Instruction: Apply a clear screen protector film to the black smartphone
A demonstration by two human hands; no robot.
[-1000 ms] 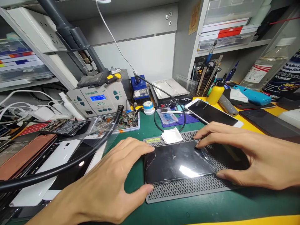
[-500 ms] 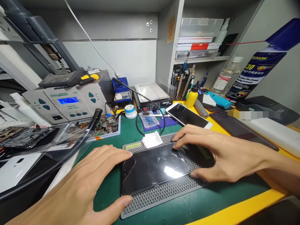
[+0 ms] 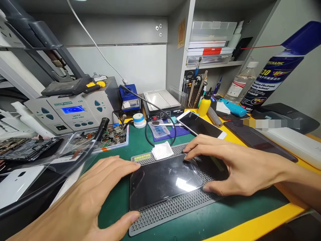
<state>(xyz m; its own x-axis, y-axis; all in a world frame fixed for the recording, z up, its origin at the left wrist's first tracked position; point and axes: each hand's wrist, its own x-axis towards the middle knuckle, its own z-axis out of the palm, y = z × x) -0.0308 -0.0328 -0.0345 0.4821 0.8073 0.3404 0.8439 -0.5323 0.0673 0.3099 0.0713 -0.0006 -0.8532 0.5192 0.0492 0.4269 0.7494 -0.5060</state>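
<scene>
A black smartphone [image 3: 160, 182] lies face up on a grey honeycomb mat [image 3: 170, 209]. Light reflects off its glass, and faint curved outlines show near both ends. My left hand [image 3: 92, 190] spans the phone's left end, with fingertips at the far corner and the thumb at the near one. At the other end, my right hand [image 3: 233, 164] has its index finger on the far edge and its thumb on the near edge. A folded white wipe [image 3: 163, 150] rests on the mat's far edge, just behind the phone.
Behind the mat stand a separator hot plate [image 3: 164, 103] and a white phone [image 3: 200, 124]. To the left are a rework station [image 3: 67, 112], a tray of circuit boards [image 3: 117, 135] and a black hose [image 3: 72, 167]. A spray can [image 3: 276, 77] and a clear bottle [image 3: 242, 82] stand right.
Both hands keep their places at the phone's two ends. The whole view has shifted very slightly; nothing else has visibly moved.
</scene>
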